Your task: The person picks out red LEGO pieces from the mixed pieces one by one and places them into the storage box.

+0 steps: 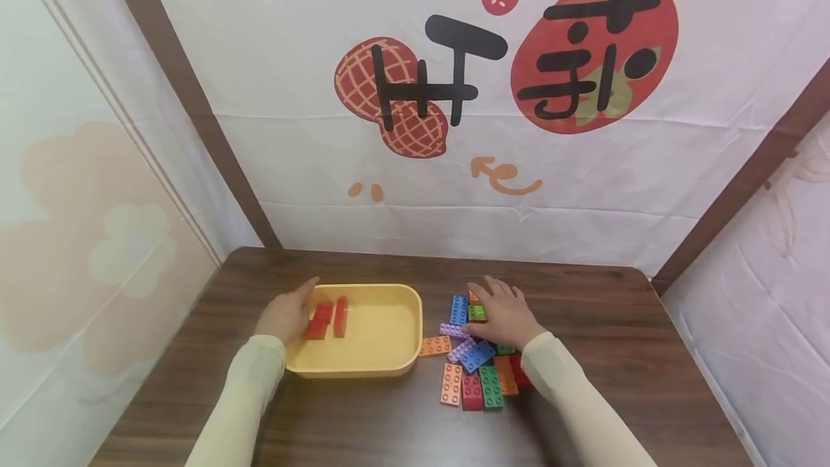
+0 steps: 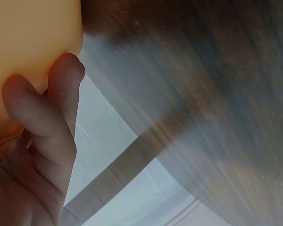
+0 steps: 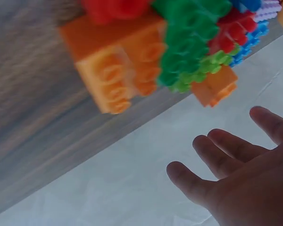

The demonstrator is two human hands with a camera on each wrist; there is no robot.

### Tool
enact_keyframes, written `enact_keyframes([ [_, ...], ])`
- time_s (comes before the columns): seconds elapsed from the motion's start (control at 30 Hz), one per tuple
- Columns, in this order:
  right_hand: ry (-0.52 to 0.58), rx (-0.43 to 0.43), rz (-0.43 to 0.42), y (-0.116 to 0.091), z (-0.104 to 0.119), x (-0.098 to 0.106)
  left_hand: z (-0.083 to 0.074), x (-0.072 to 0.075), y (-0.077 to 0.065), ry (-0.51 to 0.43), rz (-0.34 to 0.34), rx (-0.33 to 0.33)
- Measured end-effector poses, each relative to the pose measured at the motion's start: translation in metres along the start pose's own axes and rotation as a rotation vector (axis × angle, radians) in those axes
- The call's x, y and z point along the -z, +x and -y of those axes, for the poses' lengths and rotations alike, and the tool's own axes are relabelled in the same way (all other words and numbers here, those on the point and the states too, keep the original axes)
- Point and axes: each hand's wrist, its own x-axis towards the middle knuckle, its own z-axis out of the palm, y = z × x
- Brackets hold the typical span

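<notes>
My left hand (image 1: 284,317) grips the left end of a yellow plastic tray (image 1: 379,330), with fingers bent against its outer wall in the left wrist view. Inside the tray, toward its left side, lie several red building bricks (image 1: 340,317). Over the far part of a loose brick pile, my right hand (image 1: 504,317) is spread, fingers apart and holding nothing in the right wrist view. Close to it are a blue brick (image 1: 458,310), a lime green brick (image 1: 477,313) and a purple brick (image 1: 452,330). The palm hides some bricks in the head view.
More bricks lie nearer the table's front: a peach brick (image 1: 451,384), a red brick (image 1: 472,391) and a green brick (image 1: 491,388). An orange brick (image 1: 435,346) lies against the tray's right end. Behind the dark wooden table (image 1: 363,424) hangs a printed white cloth (image 1: 292,128).
</notes>
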Motion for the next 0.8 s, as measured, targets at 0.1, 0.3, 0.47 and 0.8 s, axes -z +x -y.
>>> enact_keyframes([
  [0.1,0.0,-0.013,0.017,-0.004,-0.006,-0.002,0.0,0.0,0.001,-0.004,0.011,0.011],
  [0.3,-0.026,-0.019,0.023,-0.008,-0.015,-0.009,0.0,0.001,0.002,0.0,0.016,0.01],
  [0.47,-0.034,0.02,-0.011,-0.011,-0.02,-0.012,-0.001,0.002,0.002,-0.001,-0.004,0.0],
  [0.8,-0.059,0.031,0.022,-0.015,-0.017,-0.013,-0.001,0.001,0.003,0.001,-0.001,-0.004],
])
